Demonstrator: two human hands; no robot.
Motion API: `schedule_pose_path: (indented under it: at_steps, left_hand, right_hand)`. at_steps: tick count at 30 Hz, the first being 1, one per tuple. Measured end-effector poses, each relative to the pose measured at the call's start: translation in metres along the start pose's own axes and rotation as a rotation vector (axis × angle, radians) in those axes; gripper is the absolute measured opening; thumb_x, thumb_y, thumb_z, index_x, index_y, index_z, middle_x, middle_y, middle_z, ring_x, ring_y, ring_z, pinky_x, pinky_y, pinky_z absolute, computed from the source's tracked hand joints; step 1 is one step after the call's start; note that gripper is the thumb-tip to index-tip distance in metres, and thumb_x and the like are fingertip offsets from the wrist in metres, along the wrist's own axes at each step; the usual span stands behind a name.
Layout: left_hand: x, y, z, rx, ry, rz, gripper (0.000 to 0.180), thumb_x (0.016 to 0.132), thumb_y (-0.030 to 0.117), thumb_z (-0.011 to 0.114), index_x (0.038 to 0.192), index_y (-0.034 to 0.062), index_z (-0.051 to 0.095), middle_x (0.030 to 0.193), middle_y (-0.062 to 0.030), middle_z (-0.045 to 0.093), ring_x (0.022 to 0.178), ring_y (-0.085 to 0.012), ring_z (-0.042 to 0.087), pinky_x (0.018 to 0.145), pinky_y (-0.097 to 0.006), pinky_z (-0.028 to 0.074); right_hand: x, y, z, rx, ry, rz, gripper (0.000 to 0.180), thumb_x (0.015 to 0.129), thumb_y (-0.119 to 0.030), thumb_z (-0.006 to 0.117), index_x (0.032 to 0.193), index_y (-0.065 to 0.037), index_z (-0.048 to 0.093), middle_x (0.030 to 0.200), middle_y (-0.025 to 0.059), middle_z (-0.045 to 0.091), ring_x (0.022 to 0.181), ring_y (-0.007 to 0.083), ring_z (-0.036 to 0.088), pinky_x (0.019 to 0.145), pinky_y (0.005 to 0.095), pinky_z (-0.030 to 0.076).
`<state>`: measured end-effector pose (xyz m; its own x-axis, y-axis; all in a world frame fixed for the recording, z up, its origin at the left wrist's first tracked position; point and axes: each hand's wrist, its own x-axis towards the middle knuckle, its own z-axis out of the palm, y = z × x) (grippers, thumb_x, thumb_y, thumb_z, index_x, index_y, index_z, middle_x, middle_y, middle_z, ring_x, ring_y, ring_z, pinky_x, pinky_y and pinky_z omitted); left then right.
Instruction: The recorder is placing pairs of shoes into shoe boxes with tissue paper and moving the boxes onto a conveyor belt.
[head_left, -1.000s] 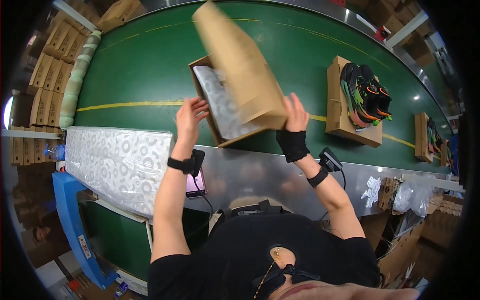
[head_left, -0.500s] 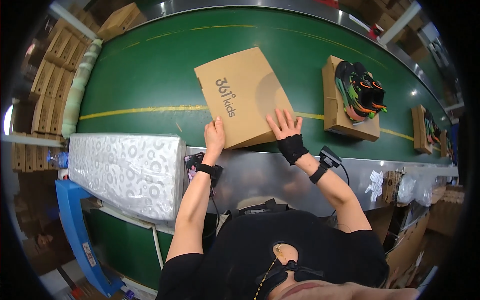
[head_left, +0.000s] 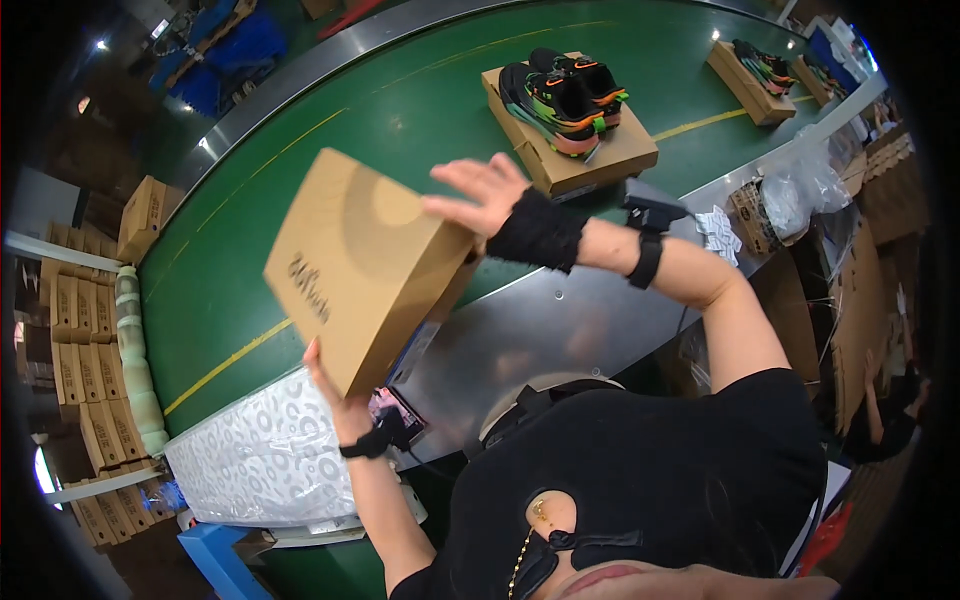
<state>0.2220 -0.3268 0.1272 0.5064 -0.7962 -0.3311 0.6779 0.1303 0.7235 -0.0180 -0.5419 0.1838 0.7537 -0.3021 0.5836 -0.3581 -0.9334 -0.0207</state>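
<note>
The green belt (head_left: 230, 270) is the widest thing here; beside its near edge, to the left, lies a plastic-wrapped stack of patterned sheets (head_left: 260, 460). The lidded carton (head_left: 370, 260) is held tilted over the belt's near edge, its lid face turned up toward the person. Its cardboard looks stiff along edges and corners but likely to dent under a hard push mid-panel; the smooth faces may slide a little against dry skin. Its contents are hidden, so its weight is a guess: probably modest, perhaps shifting when tipped. The best hold seems to be at opposite corners, lid and base together, since a lid gripped alone could lift. Farther right on the belt, a second carton (head_left: 590, 178) bears a pair of dark sneakers (head_left: 565, 100). Above the belt's near side, the right hand (head_left: 478, 195) has its fingers spread by the carton's upper right corner; contact is unclear. The left hand (head_left: 348, 412), nearer the belt's edge, grips the lower corner, one digit along the side, the others hidden.
</note>
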Motion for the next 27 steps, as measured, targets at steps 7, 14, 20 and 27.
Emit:
schedule_pose_path:
  at_steps: [7,14,20,27]
  left_hand:
    - [-0.183,0.058,-0.074,0.057,0.621,0.626,0.056,0.074,0.043,0.050,0.120,0.0130,0.040,0.123,-0.0077,0.046,0.107,-0.0282,0.048,0.091,-0.047,0.038]
    - [-0.261,0.051,-0.111,-0.811,0.851,0.687,0.084,0.071,0.039,0.057,0.133,0.0029,0.014,0.132,-0.0233,0.027,0.111,-0.0421,0.040,0.094,-0.057,0.030]
    - [-0.292,0.004,-0.179,-0.611,0.660,0.601,0.022,0.084,0.008,0.045,0.099,-0.0057,0.051,0.089,-0.0148,0.058,0.081,-0.0241,0.055,0.076,-0.037,0.048]
    - [-0.215,-0.016,-0.097,0.001,0.806,0.265,0.027,0.084,0.017,0.052,0.104,-0.0006,0.051,0.082,-0.0109,0.057,0.070,-0.0213,0.054,0.063,-0.034,0.048]
  right_hand:
    - [-0.019,0.145,-0.031,-0.385,-0.395,0.442,0.022,0.067,-0.028,0.059,0.084,-0.014,0.064,0.086,0.0044,0.061,0.084,0.0237,0.057,0.070,0.0367,0.044]
    - [-0.056,0.329,0.013,-0.230,-0.791,0.432,0.039,0.077,-0.038,0.056,0.100,-0.008,0.060,0.095,0.0168,0.061,0.092,0.0291,0.057,0.079,0.0372,0.043]
    - [-0.057,0.347,0.055,-0.322,-0.543,0.423,0.033,0.080,-0.034,0.050,0.097,-0.008,0.061,0.094,0.0197,0.059,0.088,0.0330,0.057,0.075,0.0395,0.044]
    - [-0.114,0.205,-0.017,-0.009,-0.152,0.281,0.024,0.078,-0.026,0.054,0.091,-0.006,0.061,0.085,0.0171,0.060,0.082,0.0332,0.057,0.070,0.0393,0.044]
